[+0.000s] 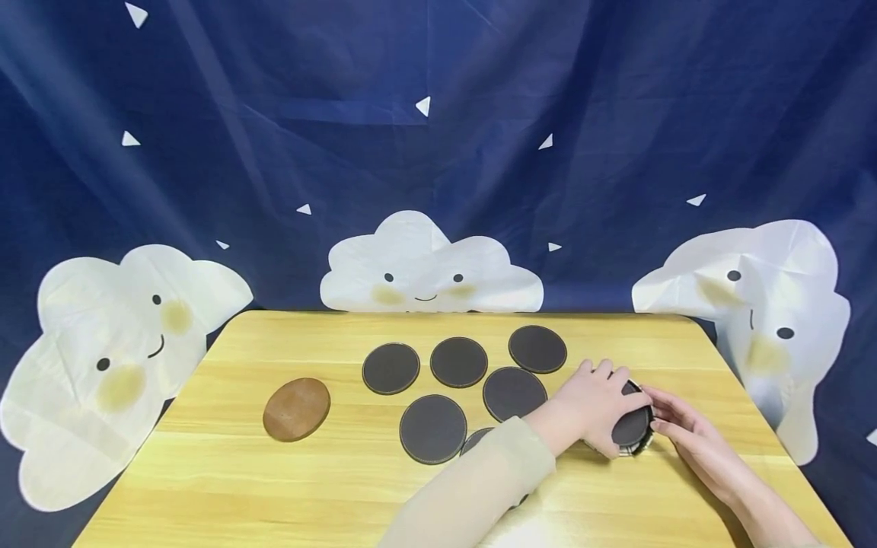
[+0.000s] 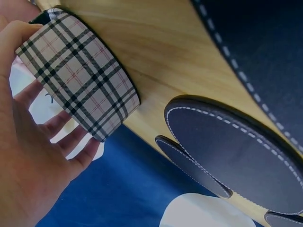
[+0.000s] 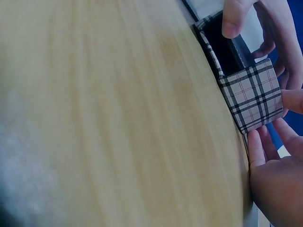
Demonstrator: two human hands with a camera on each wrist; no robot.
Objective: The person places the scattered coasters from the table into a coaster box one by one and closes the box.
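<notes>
A round coaster holder covered in black, white and red plaid (image 2: 80,71) stands on the table's right side. In the head view a dark coaster (image 1: 632,428) shows at its top. My left hand (image 1: 594,407) reaches over the holder and grips it, fingers on the far side and thumb on the near side. In the right wrist view, that thumb (image 3: 232,21) lies at the gap in the holder's wall. My right hand (image 1: 702,441) holds the holder's right side between thumb and fingers.
Several black stitched round coasters (image 1: 433,428) lie left of the holder, some partly hidden under the left forearm. A brown round coaster (image 1: 297,409) lies farther left on the wooden table (image 1: 205,487). Behind hangs a blue curtain (image 1: 342,152) with white clouds.
</notes>
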